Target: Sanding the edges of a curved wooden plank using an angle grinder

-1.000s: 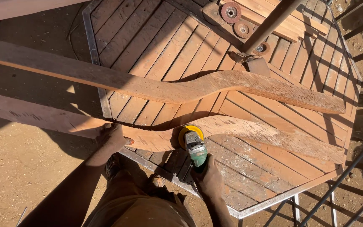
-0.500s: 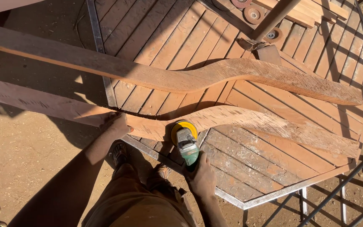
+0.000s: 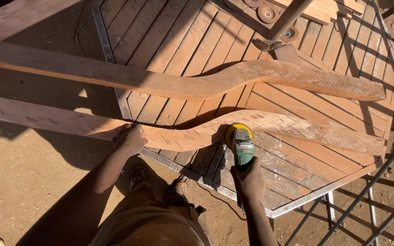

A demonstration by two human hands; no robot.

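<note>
Curved wooden planks: two, a far curved plank (image 3: 233, 82) and a near curved plank (image 3: 261, 130), both long and wavy, lying across the bench (image 3: 174, 50).

Benches: one, slatted wood top in a metal frame.

Angle grinders: one, a green grinder (image 3: 241, 146) with a yellow guard.

Hands: two, a left hand (image 3: 131, 139) and a right hand (image 3: 250, 182).

Grinding discs: three round ones at the far edge of the bench, disc one (image 3: 268, 12), disc two (image 3: 289, 33), and disc three (image 3: 253, 2), cut off by the frame.

Feet: two, left foot (image 3: 137, 176), right foot (image 3: 180, 186), in sandals on the dirt.
</note>
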